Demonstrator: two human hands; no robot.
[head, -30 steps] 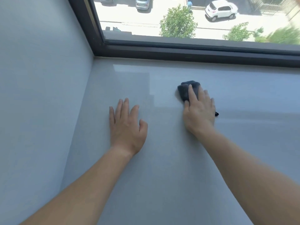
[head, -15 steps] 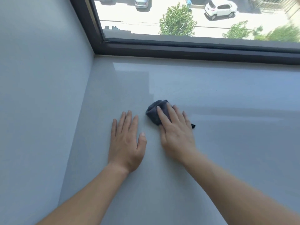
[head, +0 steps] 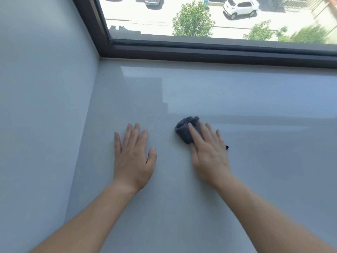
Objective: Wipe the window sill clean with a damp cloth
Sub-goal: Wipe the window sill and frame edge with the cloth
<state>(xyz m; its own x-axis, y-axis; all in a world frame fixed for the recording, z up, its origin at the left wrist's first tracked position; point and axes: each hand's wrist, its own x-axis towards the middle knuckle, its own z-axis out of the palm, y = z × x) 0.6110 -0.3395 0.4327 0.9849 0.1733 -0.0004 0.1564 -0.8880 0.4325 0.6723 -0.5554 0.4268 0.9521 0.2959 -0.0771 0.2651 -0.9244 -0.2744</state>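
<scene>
Pale grey glossy window sill (head: 264, 99) fills most of what I see, running from the bottom edge up to the dark window frame (head: 200, 52). A plain pale grey side wall (head: 36, 106) meets it on the left. Through the glass I can make out a sunlit street with green trees (head: 193, 19) and a white car (head: 240, 7) below.

Two bare forearms reach in from the bottom. The left hand (head: 133, 157) lies flat on the sill, palm down, fingers straight and slightly spread, holding nothing. The right hand (head: 209, 154) is also palm down, apart from the left. Its fingers (head: 194, 133) are straight and fairly close together, pressing on a small dark grey bunched cloth (head: 183, 129).

The cloth sits on the sill about midway between the frame and me, under the right fingers. Its crumpled bulk sticks out ahead of and to the left of the index finger. A tiny dark corner (head: 226, 147) shows on the little-finger side.
</scene>
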